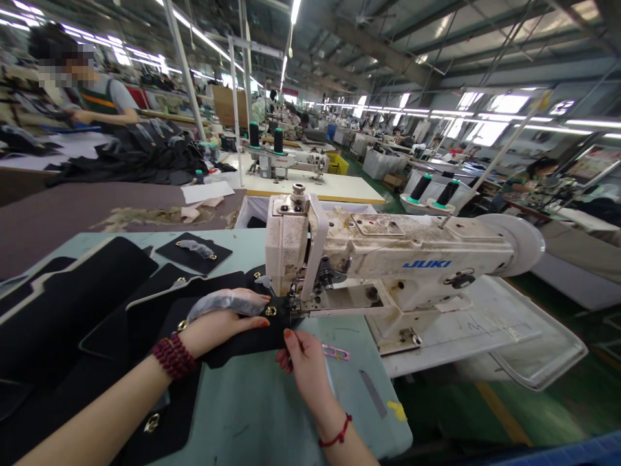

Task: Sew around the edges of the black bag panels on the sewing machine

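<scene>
A black fabric panel (242, 342) lies with its right end at the needle area of a white JUKI sewing machine (359, 239). A clear-plastic-wrapped handle (226, 301) with gold metal fittings is attached to it. My left hand (228, 329) rests flat on the panel, thumb stretched out, and the wrapped handle arches over its back. At the panel's front corner, just before the needle, my right hand (303, 356) pinches the edge between thumb and fingers. Pink-handled thread snips (336, 352) lie beside the right hand, partly hidden by it.
More black panels (92, 285) are piled at the left of the green tabletop (242, 414). A small panel with a wrapped handle (195, 250) lies behind. A grey strip (373, 393) lies front right. Another sewing machine (291, 162) stands beyond; a co-worker (97, 97) is at far left.
</scene>
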{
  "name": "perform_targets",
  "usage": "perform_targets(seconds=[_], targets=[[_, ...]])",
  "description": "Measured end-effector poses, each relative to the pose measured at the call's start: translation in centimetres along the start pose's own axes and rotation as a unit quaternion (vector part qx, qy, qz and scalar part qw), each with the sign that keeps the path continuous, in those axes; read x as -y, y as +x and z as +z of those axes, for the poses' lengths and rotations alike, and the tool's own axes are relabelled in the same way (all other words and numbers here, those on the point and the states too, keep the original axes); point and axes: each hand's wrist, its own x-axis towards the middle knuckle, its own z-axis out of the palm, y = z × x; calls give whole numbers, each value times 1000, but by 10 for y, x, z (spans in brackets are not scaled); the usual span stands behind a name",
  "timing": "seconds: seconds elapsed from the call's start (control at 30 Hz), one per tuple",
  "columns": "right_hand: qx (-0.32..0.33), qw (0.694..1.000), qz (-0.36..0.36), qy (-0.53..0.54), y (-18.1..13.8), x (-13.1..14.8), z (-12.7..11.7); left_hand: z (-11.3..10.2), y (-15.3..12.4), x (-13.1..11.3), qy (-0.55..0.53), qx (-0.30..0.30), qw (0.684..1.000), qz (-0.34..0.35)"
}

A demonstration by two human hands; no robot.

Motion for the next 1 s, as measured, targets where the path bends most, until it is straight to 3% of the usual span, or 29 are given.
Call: perform_targets(seconds=[0.5,0.83,1.0], targets=[[-29,999,-32,-20,1,-9,4,-1,-1,-5,71,-33,996,31],[-30,999,-22,-19,3,-6,5,1,3,4,-13,-37,999,24],[-37,999,-25,-23,11,-2,3,3,6,6,-30,-38,999,-15]])
